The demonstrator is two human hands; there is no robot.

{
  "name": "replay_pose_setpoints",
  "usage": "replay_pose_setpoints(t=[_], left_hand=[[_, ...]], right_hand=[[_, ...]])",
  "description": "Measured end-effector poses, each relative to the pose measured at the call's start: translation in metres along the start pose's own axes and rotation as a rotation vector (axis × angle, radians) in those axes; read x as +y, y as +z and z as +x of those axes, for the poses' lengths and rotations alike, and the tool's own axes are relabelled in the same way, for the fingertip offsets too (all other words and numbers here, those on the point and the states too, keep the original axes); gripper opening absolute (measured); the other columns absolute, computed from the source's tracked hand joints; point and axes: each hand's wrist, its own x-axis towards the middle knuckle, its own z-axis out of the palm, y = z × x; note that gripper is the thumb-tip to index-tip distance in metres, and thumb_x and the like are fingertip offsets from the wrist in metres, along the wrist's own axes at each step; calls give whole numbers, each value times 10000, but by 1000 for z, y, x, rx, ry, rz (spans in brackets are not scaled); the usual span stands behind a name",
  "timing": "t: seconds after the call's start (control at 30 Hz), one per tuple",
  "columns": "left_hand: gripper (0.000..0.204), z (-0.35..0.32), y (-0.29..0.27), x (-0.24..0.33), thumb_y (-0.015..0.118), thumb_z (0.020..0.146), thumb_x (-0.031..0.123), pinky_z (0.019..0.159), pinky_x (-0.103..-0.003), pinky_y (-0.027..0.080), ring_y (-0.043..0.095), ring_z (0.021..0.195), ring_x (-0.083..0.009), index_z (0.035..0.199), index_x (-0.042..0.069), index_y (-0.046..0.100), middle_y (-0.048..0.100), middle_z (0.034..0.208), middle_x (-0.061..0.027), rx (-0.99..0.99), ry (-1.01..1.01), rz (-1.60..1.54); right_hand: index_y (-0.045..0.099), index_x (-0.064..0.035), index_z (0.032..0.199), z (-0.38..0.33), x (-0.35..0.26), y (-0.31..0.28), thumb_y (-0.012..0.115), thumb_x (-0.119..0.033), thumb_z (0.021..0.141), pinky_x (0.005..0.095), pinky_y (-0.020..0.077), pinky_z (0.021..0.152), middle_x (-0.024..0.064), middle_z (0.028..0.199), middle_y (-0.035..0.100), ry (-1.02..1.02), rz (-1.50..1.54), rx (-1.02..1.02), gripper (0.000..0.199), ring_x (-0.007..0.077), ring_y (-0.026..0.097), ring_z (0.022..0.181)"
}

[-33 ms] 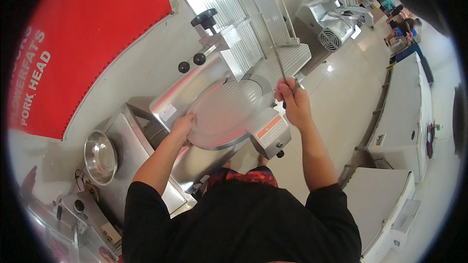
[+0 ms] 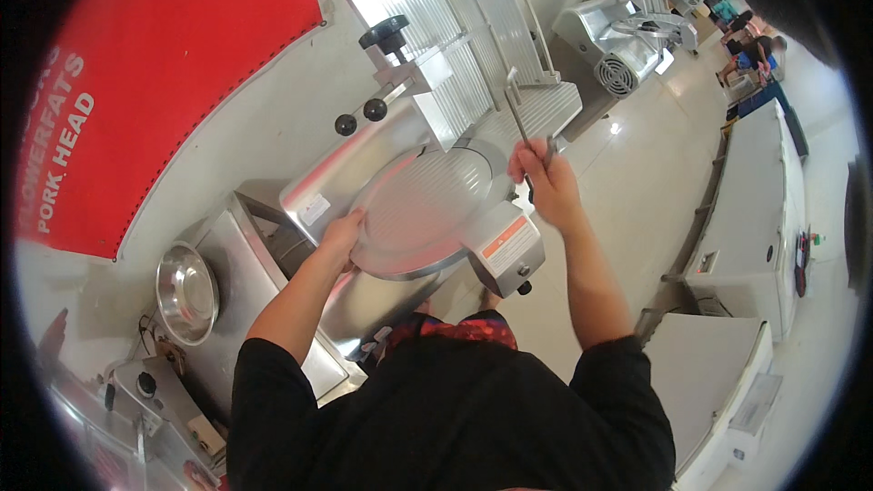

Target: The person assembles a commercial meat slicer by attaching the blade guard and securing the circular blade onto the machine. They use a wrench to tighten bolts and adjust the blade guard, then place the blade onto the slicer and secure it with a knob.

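Observation:
A large silver meat slicer (image 2: 359,159) stands in front of me, with a ribbed carriage plate (image 2: 455,64) and black knobs. My left hand (image 2: 342,238) grips the left edge of its round metal disc (image 2: 423,205), thumb on top and fingers partly hidden underneath. To the disc's right, above the slicer's box with the orange label (image 2: 507,245), my right hand (image 2: 548,184) is closed round a thin metal rod (image 2: 517,114). The rod points up toward the carriage and has a short crosswise end. Whether it touches the slicer cannot be told. Part of it is hidden in my fist.
A steel bowl (image 2: 187,294) rests by a steel table (image 2: 238,295) on the left. Other slicers (image 2: 609,45) stand at the far right and lower left. White chest freezers (image 2: 747,209) line the right side. A person (image 2: 755,56) is far off at upper right.
The rod in my right hand has shifted, and its crosswise upper end now shows below the carriage's thin bar. My right hand has turned slightly; my left hand stays on the disc.

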Motion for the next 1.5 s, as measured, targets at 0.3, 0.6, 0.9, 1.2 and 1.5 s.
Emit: replay_pose_setpoints(t=[0.3,0.6,0.9,1.2,1.5], left_hand=[[523,-43,25,27,551,1014,443,785,-490,581,699,947,-306,1237,-27,605,680,1109,-164,-42,-9,-64],[585,-60,26,24,581,1005,439,779,-474,579,698,905,-327,1247,-94,590,674,1124,-195,-18,-21,-125],[650,-30,13,25,618,962,462,877,-473,550,642,1052,-362,1292,-95,552,625,1181,-227,-22,-7,168],[344,-13,36,122,612,967,306,876,-378,509,670,908,-279,1076,-11,687,705,981,-194,114,814,534],[317,17,62,86,594,980,244,724,-398,499,625,676,-259,801,-14,637,595,656,-176,-104,853,551]], right_hand=[[589,-25,889,59,-3,11,537,-206,1007,374,503,689,84,768,682,76,-397,-683,222,261,657,724],[564,-26,912,48,13,20,530,-157,996,370,523,685,98,782,712,90,-313,-579,159,281,701,732],[570,0,932,43,29,20,481,-235,1068,325,512,694,63,721,656,199,-45,-399,286,182,669,718],[524,-33,838,43,28,16,485,-209,1075,308,502,673,24,680,540,233,-78,-299,297,149,595,687],[513,-32,804,39,26,25,496,-232,1071,292,441,570,11,633,487,255,-81,-279,334,123,536,600]])
